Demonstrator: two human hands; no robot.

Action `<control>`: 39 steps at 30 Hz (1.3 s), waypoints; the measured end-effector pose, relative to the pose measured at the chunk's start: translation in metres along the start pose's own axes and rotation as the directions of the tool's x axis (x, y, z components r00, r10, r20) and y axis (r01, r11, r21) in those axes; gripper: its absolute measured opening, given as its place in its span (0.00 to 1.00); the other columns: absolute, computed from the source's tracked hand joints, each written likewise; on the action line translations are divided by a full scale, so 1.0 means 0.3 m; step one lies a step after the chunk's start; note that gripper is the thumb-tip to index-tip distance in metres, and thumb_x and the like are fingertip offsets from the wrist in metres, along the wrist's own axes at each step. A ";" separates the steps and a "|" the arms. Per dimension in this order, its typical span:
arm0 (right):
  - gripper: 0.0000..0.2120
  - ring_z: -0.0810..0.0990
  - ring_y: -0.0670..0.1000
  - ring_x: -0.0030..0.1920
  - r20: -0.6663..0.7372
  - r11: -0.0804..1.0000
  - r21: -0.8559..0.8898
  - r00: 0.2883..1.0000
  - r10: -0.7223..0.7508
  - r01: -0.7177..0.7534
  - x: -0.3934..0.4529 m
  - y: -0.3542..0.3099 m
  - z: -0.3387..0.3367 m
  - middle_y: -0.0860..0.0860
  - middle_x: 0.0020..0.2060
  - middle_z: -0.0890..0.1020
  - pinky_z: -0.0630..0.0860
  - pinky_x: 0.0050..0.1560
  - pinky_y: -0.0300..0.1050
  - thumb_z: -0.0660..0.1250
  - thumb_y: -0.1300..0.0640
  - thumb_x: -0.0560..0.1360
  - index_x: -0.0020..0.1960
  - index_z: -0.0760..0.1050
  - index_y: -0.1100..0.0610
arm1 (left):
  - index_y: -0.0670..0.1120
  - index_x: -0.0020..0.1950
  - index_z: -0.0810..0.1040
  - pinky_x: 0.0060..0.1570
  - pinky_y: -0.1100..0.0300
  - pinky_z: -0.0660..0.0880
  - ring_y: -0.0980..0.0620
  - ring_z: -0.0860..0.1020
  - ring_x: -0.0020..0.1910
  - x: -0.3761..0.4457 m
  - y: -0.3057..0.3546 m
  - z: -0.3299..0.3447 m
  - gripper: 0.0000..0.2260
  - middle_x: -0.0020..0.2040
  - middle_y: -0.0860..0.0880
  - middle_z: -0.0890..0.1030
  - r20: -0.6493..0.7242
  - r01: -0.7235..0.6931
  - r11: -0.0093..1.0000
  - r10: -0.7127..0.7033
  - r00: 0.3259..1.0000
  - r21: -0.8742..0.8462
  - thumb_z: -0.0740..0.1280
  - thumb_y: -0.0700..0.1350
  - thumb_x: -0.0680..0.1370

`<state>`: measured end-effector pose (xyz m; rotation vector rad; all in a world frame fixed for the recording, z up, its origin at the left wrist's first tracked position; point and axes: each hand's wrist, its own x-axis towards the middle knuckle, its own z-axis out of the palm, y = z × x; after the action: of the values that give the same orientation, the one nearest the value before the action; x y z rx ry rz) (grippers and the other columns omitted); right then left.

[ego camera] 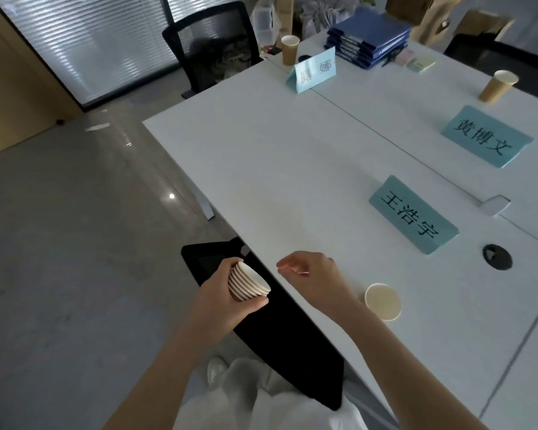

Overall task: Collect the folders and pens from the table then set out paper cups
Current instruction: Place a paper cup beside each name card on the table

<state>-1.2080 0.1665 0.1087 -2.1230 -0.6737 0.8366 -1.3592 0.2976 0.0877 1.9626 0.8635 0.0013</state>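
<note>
The cup stack (248, 283) lies tilted in the left hand (227, 301), mouths turned toward the table, held out over the black chair (280, 330) just off the table's near edge; the fingers wrap the sleeve of nested cups and the thumb braces under the lowest rim. The right hand (312, 274) hovers over the table (261, 156) just beside the stack, fingers loosely curled toward the thumb and holding nothing that can be made out. One cup (382, 301) already stands upright near the closest name card (413, 214), partly behind the right wrist. Two more cups stand farther off, one (290, 49) by the far card (314, 71) and one (497, 85) beyond the middle card (486, 136). The folders (368, 38) sit piled at the far end, so the collecting looks done and the setting out is well along. The step in hand seems to be peeling the next cup free. To do it well, pinch only the outermost rim, twist slightly to break the nesting, and keep the left grip firm so that the stack neither slides out nor gives up two at once. Squeeze lightly, as paper walls dent easily. Set each cup upright, clear of the edge and near its card, matching the spacing already laid down.
</note>
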 end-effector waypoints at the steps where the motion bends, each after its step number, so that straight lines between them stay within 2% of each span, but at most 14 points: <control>1: 0.07 0.80 0.37 0.44 0.042 1.000 0.024 0.999 -0.018 0.017 0.013 -0.029 0.023 0.42 0.43 0.85 0.71 0.43 0.23 0.67 0.56 0.74 0.47 0.83 0.49 | 0.64 0.58 0.67 0.46 0.62 0.78 0.61 0.78 0.49 0.012 -0.022 -0.014 0.30 0.50 0.61 0.77 0.008 0.000 1.000 0.000 1.000 -0.003 0.77 0.61 0.61; 4: 0.06 0.80 0.35 0.44 0.144 0.998 0.056 0.989 -0.041 0.033 0.055 -0.100 0.087 0.42 0.42 0.85 0.71 0.43 0.23 0.67 0.55 0.73 0.45 0.82 0.47 | 0.65 0.57 0.66 0.48 0.56 0.79 0.59 0.78 0.49 0.038 -0.074 -0.062 0.32 0.50 0.60 0.77 0.017 -0.017 1.000 0.017 1.000 -0.005 0.77 0.61 0.58; 6: 0.06 0.82 0.38 0.45 0.202 0.999 0.042 0.979 -0.035 0.027 0.085 -0.144 0.131 0.43 0.42 0.85 0.74 0.48 0.29 0.67 0.55 0.72 0.43 0.82 0.46 | 0.63 0.58 0.67 0.49 0.55 0.78 0.59 0.78 0.48 0.054 -0.103 -0.103 0.33 0.50 0.58 0.77 0.011 -0.019 1.000 0.019 1.000 -0.016 0.77 0.60 0.57; 8: 0.07 0.82 0.40 0.46 0.259 0.999 0.021 0.965 -0.045 0.041 0.125 -0.197 0.191 0.45 0.43 0.86 0.77 0.52 0.36 0.66 0.54 0.72 0.46 0.82 0.47 | 0.60 0.60 0.68 0.48 0.54 0.78 0.60 0.78 0.47 0.072 -0.141 -0.164 0.34 0.50 0.57 0.78 0.010 -0.008 1.000 0.008 1.000 -0.026 0.77 0.59 0.57; 11: 0.09 0.82 0.40 0.46 0.311 0.997 -0.018 0.948 -0.063 0.072 0.188 -0.276 0.287 0.44 0.45 0.85 0.75 0.49 0.34 0.65 0.53 0.74 0.49 0.83 0.50 | 0.58 0.61 0.69 0.50 0.54 0.78 0.59 0.79 0.48 0.110 -0.202 -0.259 0.34 0.51 0.56 0.79 0.006 -0.010 0.999 0.010 1.000 -0.042 0.79 0.55 0.58; 14: 0.10 0.78 0.35 0.36 0.311 0.997 -0.019 0.948 -0.066 0.076 0.264 -0.391 0.415 0.39 0.34 0.82 0.69 0.37 0.29 0.66 0.51 0.72 0.48 0.84 0.52 | 0.59 0.62 0.67 0.53 0.56 0.76 0.59 0.77 0.52 0.161 -0.281 -0.396 0.36 0.55 0.57 0.77 0.012 -0.013 1.000 0.013 1.000 -0.002 0.78 0.58 0.57; 19: 0.04 0.77 0.44 0.40 0.359 0.999 0.038 0.933 -0.010 -0.004 0.392 -0.578 0.632 0.47 0.38 0.80 0.71 0.43 0.39 0.67 0.53 0.74 0.42 0.80 0.47 | 0.60 0.64 0.67 0.52 0.61 0.73 0.59 0.77 0.52 0.236 -0.410 -0.641 0.39 0.54 0.59 0.77 -0.010 -0.025 0.997 0.026 1.000 0.078 0.80 0.59 0.57; 22: 0.04 0.77 0.45 0.40 0.375 1.000 0.014 0.927 0.003 -0.009 0.469 -0.689 0.769 0.50 0.38 0.80 0.71 0.42 0.40 0.66 0.54 0.74 0.42 0.79 0.52 | 0.58 0.64 0.68 0.49 0.65 0.70 0.60 0.76 0.52 0.287 -0.501 -0.790 0.39 0.54 0.60 0.77 -0.003 -0.021 0.995 0.022 1.000 0.095 0.80 0.59 0.57; 24: 0.07 0.74 0.46 0.38 0.365 1.000 0.015 0.931 0.004 -0.011 0.519 -0.747 0.843 0.51 0.36 0.77 0.69 0.40 0.40 0.66 0.56 0.75 0.42 0.79 0.57 | 0.58 0.64 0.68 0.52 0.61 0.73 0.60 0.77 0.53 0.329 -0.552 -0.878 0.40 0.55 0.61 0.77 0.050 -0.039 0.993 0.034 0.998 0.112 0.79 0.60 0.55; 27: 0.08 0.71 0.41 0.33 0.362 0.998 0.052 0.932 0.000 -0.021 0.598 -0.808 0.925 0.48 0.33 0.75 0.67 0.37 0.36 0.65 0.58 0.77 0.45 0.81 0.61 | 0.56 0.68 0.67 0.57 0.57 0.73 0.57 0.76 0.57 0.391 -0.611 -0.989 0.42 0.58 0.59 0.75 0.124 -0.060 0.993 0.047 0.991 0.106 0.80 0.54 0.57; 30: 0.07 0.70 0.36 0.29 0.350 0.995 0.081 0.936 0.021 -0.053 0.699 -0.865 0.966 0.43 0.30 0.75 0.67 0.33 0.29 0.65 0.57 0.77 0.41 0.79 0.55 | 0.56 0.73 0.63 0.64 0.58 0.68 0.56 0.70 0.64 0.475 -0.660 -1.087 0.47 0.63 0.60 0.68 0.152 -0.063 0.993 0.047 0.987 0.102 0.79 0.55 0.57; 32: 0.13 0.70 0.35 0.26 0.335 0.991 0.104 0.941 0.043 -0.082 0.772 -0.905 0.976 0.41 0.26 0.74 0.66 0.31 0.27 0.64 0.58 0.78 0.35 0.76 0.51 | 0.57 0.74 0.60 0.65 0.59 0.67 0.57 0.68 0.65 0.545 -0.664 -1.137 0.50 0.64 0.61 0.66 0.145 -0.073 0.994 0.061 0.988 0.076 0.76 0.59 0.55; 36: 0.13 0.71 0.43 0.31 0.302 0.971 0.192 0.950 0.081 -0.144 0.983 -0.997 0.985 0.48 0.30 0.74 0.67 0.35 0.36 0.63 0.58 0.79 0.35 0.75 0.55 | 0.55 0.76 0.60 0.63 0.62 0.67 0.60 0.69 0.64 0.744 -0.660 -1.233 0.46 0.66 0.61 0.67 0.085 -0.085 0.994 0.080 0.993 0.062 0.78 0.55 0.61; 39: 0.12 0.70 0.48 0.36 0.303 0.964 0.222 0.950 0.074 -0.146 1.179 -1.084 0.984 0.54 0.33 0.73 0.66 0.38 0.41 0.62 0.57 0.79 0.40 0.76 0.61 | 0.55 0.73 0.65 0.65 0.57 0.69 0.58 0.72 0.63 0.926 -0.644 -1.327 0.45 0.66 0.58 0.71 0.025 -0.107 0.993 0.106 0.994 0.057 0.75 0.60 0.58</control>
<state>-1.2583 0.7279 0.0922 -1.8466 -0.5703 1.2480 -1.3956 0.8183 0.0613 2.0580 0.7514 0.0175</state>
